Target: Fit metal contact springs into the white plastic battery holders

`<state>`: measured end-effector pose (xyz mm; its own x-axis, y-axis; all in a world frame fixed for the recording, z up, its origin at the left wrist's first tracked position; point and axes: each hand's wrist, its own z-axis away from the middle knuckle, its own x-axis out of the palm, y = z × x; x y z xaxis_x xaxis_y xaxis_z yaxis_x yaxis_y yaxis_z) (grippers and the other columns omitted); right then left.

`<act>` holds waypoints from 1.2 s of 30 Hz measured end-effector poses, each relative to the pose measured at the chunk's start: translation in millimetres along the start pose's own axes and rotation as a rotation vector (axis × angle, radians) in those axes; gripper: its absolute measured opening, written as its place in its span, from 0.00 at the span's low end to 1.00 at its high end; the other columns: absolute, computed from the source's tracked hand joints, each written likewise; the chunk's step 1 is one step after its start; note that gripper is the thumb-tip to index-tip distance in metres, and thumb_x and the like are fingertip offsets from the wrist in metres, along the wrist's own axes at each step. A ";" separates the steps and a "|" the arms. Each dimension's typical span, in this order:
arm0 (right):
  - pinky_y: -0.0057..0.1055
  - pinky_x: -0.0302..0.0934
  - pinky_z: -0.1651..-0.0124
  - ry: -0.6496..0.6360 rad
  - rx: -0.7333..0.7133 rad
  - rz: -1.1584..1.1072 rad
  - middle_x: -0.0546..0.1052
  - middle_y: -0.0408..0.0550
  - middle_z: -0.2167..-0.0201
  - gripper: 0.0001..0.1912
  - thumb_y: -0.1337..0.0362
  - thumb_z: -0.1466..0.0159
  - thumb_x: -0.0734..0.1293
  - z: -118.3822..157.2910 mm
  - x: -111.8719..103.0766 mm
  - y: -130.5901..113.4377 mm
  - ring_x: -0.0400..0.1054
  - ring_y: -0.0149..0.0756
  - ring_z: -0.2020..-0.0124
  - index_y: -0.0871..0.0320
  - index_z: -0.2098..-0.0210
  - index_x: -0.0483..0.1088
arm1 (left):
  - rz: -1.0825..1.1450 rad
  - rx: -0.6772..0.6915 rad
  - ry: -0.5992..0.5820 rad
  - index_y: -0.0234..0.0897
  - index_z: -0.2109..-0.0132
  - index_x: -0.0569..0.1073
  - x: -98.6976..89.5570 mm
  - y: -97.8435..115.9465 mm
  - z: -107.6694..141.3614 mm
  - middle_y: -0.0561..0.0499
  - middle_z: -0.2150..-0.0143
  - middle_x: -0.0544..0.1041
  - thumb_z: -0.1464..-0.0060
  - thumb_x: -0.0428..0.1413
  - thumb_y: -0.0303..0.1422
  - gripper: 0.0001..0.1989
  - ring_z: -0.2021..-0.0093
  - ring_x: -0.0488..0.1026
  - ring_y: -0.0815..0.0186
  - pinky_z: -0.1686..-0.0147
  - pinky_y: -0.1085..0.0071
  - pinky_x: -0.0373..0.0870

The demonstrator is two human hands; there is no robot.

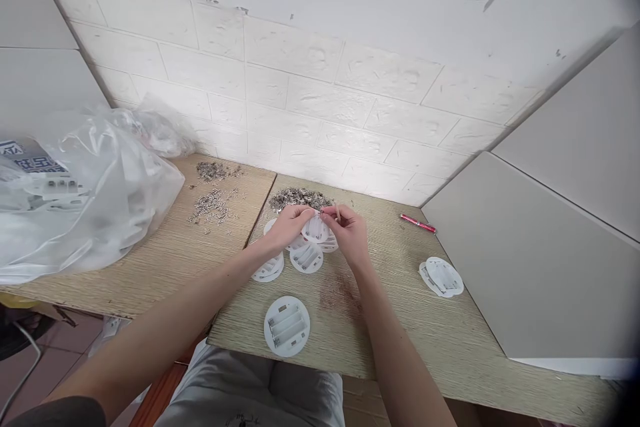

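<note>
My left hand (289, 225) grips the left edge of a round white battery holder (316, 229), raised a little over other discs like it. At the upper right rim of that holder, my right hand (347, 230) has thumb and forefinger pinched together; whatever small piece they may hold is too small to name. Beneath and around the hands lie several more white battery holders (307, 258). One separate holder (287, 326) rests by the table's front edge, its slots and metal springs facing up. Just behind the hands spreads a heap of small metal parts (299, 198).
Two small piles of metal pieces (213, 207) lie on the left board. A big clear plastic bag (100, 193) with white parts stands far left. To the right are a red pen (418, 223) and stacked white holders (442, 277). A white brick-patterned wall (310, 93) closes the back.
</note>
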<state>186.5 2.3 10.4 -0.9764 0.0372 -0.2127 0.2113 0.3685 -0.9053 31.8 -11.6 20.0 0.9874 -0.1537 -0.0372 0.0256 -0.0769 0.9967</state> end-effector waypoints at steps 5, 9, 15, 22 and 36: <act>0.29 0.58 0.71 0.049 0.163 -0.354 0.71 0.43 0.74 0.16 0.55 0.52 0.74 -1.6 -4.3 -3.4 0.62 0.30 0.74 0.57 0.68 0.73 | 0.095 0.043 -0.083 0.33 0.59 0.73 -0.9 2.1 -2.0 0.48 0.65 0.76 0.55 0.61 0.35 0.15 0.68 0.71 0.66 0.69 0.73 0.66; 0.27 0.54 0.74 0.070 0.194 -0.475 0.68 0.41 0.77 0.18 0.55 0.54 0.76 -3.0 -7.3 -7.2 0.58 0.27 0.77 0.57 0.68 0.73 | 0.038 0.211 0.046 0.34 0.61 0.70 -1.4 0.3 -2.3 0.48 0.63 0.77 0.56 0.60 0.29 0.12 0.64 0.73 0.65 0.62 0.69 0.68; 0.27 0.55 0.72 -0.079 0.250 -0.487 0.70 0.42 0.77 0.17 0.56 0.56 0.77 2.3 -0.8 -14.0 0.59 0.27 0.75 0.56 0.70 0.75 | -0.342 0.602 0.224 0.37 0.67 0.69 -7.2 -1.0 -0.4 0.50 0.65 0.77 0.48 0.53 0.23 0.04 0.59 0.72 0.64 0.56 0.65 0.68; 0.26 0.56 0.71 -0.147 0.229 -0.472 0.71 0.41 0.77 0.11 0.59 0.51 0.76 5.7 0.6 -15.1 0.60 0.26 0.75 0.55 0.69 0.77 | -0.530 0.872 0.259 0.36 0.62 0.72 -11.5 -4.5 -1.8 0.49 0.65 0.73 0.47 0.50 0.19 0.10 0.60 0.70 0.66 0.62 0.70 0.69; 0.30 0.58 0.67 -0.169 0.138 -0.391 0.71 0.42 0.76 0.10 0.59 0.48 0.74 8.0 0.2 -16.8 0.62 0.29 0.73 0.55 0.69 0.76 | -0.581 0.998 0.259 0.37 0.58 0.70 -14.3 -4.6 -3.4 0.47 0.63 0.74 0.42 0.48 0.23 0.09 0.58 0.70 0.66 0.59 0.69 0.72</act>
<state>183.1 -11.3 22.5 -0.9655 -0.2366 0.1085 -0.1569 0.1966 -0.9678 18.1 -5.7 16.1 0.8731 0.3535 -0.3357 0.4612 -0.8222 0.3337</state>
